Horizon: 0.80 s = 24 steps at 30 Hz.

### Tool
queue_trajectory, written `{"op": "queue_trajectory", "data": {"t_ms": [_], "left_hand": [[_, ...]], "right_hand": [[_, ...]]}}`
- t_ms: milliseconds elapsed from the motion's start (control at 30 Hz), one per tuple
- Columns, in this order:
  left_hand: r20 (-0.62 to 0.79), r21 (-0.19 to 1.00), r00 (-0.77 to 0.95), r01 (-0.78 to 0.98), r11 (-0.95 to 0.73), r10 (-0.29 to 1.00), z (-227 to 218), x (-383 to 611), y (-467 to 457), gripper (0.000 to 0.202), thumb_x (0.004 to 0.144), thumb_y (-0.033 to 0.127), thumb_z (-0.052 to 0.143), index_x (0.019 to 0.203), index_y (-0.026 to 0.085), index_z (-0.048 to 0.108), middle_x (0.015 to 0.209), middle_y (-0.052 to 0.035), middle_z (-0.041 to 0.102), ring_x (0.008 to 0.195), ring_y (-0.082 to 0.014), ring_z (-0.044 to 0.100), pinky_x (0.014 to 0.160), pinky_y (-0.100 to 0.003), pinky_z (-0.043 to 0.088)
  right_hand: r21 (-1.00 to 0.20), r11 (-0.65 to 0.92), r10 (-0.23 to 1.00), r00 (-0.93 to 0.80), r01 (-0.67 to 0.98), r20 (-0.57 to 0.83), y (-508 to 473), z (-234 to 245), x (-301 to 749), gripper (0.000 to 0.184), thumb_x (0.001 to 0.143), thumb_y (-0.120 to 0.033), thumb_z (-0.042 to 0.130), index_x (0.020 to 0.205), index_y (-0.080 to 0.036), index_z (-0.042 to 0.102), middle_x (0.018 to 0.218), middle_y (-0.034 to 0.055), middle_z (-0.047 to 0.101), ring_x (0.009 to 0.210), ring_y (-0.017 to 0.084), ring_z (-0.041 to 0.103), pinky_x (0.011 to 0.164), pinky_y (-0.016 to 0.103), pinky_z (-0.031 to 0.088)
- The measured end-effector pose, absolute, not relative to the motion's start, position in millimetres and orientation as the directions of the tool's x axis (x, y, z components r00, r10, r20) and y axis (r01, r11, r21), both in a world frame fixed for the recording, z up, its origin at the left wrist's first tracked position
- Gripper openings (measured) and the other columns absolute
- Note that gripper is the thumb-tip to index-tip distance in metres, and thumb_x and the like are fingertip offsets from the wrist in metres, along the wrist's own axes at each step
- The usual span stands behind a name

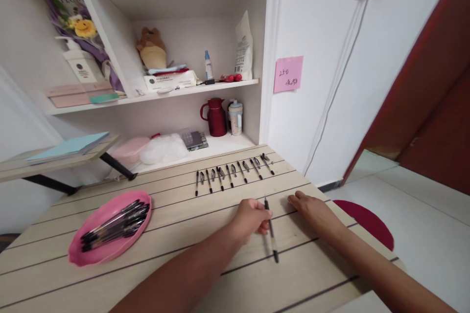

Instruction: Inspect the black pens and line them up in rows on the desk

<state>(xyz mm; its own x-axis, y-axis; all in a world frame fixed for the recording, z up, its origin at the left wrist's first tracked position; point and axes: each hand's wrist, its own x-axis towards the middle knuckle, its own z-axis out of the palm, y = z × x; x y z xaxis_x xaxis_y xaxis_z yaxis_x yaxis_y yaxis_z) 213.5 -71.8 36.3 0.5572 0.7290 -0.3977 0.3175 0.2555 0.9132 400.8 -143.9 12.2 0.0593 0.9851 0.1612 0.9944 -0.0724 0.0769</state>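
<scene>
My left hand is closed around a black pen near the middle of the wooden table, with the pen lying across the slats. Just to its right, my right hand rests flat on the table, fingers stretched out and nothing in it. Farther back lies a row of several pens with their caps off beside them. At the left stands a pink oval tray holding several black pens.
Behind the table a white shelf unit holds a red jug, a cup, a plush toy and bags. A pink sticky note hangs on the wall. The table's right edge drops to the floor by a red mat.
</scene>
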Motion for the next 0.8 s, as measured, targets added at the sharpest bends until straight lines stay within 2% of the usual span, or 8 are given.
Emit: {"op": "queue_trajectory", "data": {"t_ms": [233,400,567,667,800], "left_hand": [[-0.409,0.879,0.513,0.445,0.173,0.755,22.6,304.1,-61.0,0.014,0.062,0.016,0.066,0.071,0.011,0.057,0.04,-0.0011,0.051,0.045,-0.0174,0.057,0.046,-0.029,0.047],[-0.405,0.832,0.49,0.547,0.089,0.772,12.8,332.5,-56.3,0.007,0.06,0.01,0.063,0.065,0.008,0.06,0.035,-0.0037,0.05,0.043,-0.0213,0.058,0.045,-0.031,0.047],[-0.394,0.8,0.478,0.598,0.037,0.785,11.1,343.1,-51.7,0.011,0.062,0.017,0.062,0.065,0.007,0.062,0.04,-0.0085,0.056,0.044,-0.0228,0.059,0.044,-0.031,0.047],[-0.385,0.802,0.48,0.596,0.029,0.788,12.1,342.6,-53.0,0.019,0.066,0.023,0.061,0.073,0.006,0.062,0.049,-0.0124,0.062,0.044,-0.0222,0.06,0.043,-0.029,0.046],[-0.376,0.813,0.474,0.58,0.038,0.796,11.9,339.7,-59.1,0.032,0.066,0.02,0.062,0.093,0.003,0.058,0.059,-0.0159,0.066,0.043,-0.0211,0.06,0.04,-0.027,0.045]], "right_hand": [[0.018,0.038,0.978,-0.04,0.999,0.204,-163.1,11.1,414.5,0.019,0.074,-0.006,0.043,0.08,-0.018,0.056,0.075,0.0056,0.056,0.066,0.016,0.054,0.061,0.027,0.032],[-0.131,-0.018,0.983,0.042,0.991,0.181,-169.3,19.8,421.4,0.024,0.079,-0.013,0.04,0.085,-0.022,0.062,0.078,0.0047,0.056,0.07,0.014,0.055,0.061,0.023,0.033],[-0.27,-0.086,0.975,0.137,0.959,0.174,-163.5,19.2,431.4,0.027,0.079,-0.016,0.039,0.087,-0.024,0.064,0.082,0.0039,0.058,0.073,0.014,0.056,0.061,0.022,0.034],[-0.33,-0.108,0.967,0.175,0.938,0.184,-158.8,15.7,437.1,0.029,0.08,-0.016,0.037,0.089,-0.023,0.064,0.084,0.0045,0.061,0.077,0.015,0.057,0.063,0.023,0.035],[-0.392,-0.232,0.924,0.328,0.89,0.198,-153.7,7.5,443.9,0.023,0.08,-0.023,0.04,0.084,-0.02,0.062,0.08,0.0047,0.064,0.073,0.016,0.057,0.061,0.024,0.035]]}}
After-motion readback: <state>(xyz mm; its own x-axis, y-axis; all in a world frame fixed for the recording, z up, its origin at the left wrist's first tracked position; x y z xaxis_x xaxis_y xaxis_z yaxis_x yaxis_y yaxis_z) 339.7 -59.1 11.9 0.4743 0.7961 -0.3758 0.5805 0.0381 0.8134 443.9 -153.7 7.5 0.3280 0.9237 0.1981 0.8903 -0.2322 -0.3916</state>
